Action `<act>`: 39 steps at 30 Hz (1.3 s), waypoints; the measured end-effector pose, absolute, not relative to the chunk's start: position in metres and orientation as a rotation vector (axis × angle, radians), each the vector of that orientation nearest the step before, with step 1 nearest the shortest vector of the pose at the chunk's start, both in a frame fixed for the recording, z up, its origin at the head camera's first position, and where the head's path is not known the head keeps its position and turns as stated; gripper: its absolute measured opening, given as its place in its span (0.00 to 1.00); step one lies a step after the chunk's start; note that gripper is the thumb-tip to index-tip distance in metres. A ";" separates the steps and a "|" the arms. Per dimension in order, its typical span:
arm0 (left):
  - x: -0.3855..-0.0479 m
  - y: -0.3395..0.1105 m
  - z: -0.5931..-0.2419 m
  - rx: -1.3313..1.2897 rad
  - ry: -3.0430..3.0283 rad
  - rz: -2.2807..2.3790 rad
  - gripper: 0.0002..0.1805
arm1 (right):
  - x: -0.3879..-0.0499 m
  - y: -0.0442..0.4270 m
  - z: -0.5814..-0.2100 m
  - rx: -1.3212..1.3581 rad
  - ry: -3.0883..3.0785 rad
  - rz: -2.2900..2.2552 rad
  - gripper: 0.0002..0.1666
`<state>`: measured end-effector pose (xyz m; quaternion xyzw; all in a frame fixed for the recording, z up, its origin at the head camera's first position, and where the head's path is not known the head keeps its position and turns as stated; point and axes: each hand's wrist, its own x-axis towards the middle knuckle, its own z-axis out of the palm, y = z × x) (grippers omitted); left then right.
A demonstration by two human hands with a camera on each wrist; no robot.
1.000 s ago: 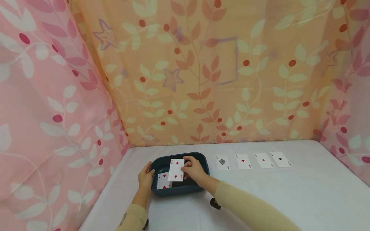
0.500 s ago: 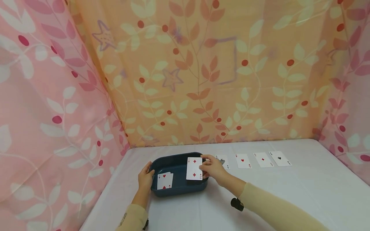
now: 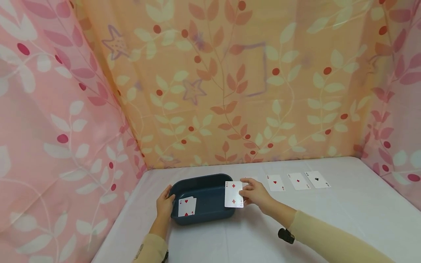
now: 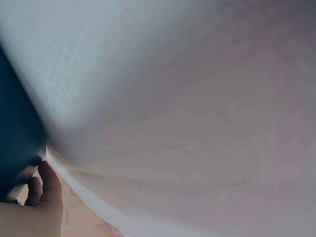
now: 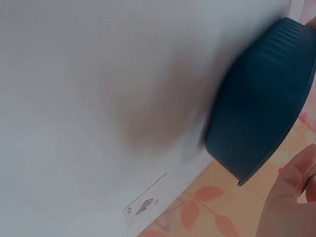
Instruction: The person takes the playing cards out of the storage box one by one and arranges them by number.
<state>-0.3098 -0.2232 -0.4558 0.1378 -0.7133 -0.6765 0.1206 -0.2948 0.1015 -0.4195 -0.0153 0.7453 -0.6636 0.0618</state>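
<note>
A dark blue plastic basin [image 3: 208,220] rests on the white-covered table. My left hand [image 3: 164,205] grips its left rim, thumb over the edge. In the left wrist view, fingers [image 4: 51,185] touch the basin's side. My right hand [image 3: 260,197] pinches the two of diamonds playing card [image 3: 232,195] by its right edge, holding it face up above the basin's right end. Inside the basin at the left lies the two of hearts [image 3: 186,207], with another card's edge showing behind it. The right wrist view shows the basin's outer wall [image 5: 259,98] and part of my hand [image 5: 289,197].
To the right, the ace of hearts [image 3: 275,182], ace of diamonds [image 3: 298,181] and ace of clubs [image 3: 317,179] lie in a row. The ace of spades [image 5: 144,206], left of them, is mostly hidden behind my right hand in the head view. Patterned curtains [image 3: 230,91] surround the table.
My right hand has carried the two of diamonds rightward, from above the basin's middle to its right end, uncovering the two of hearts. My left hand keeps its place on the rim.
</note>
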 end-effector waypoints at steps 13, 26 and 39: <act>-0.310 -0.224 -0.458 0.394 -2.097 -1.959 0.28 | -0.285 0.133 -0.426 0.001 2.287 -1.977 0.30; -0.309 -0.224 -0.455 0.389 -2.117 -1.934 0.27 | -0.279 0.155 -0.444 0.132 2.320 -1.917 0.29; -0.308 -0.224 -0.456 0.374 -2.128 -1.952 0.28 | -0.290 0.161 -0.466 0.189 2.274 -1.828 0.34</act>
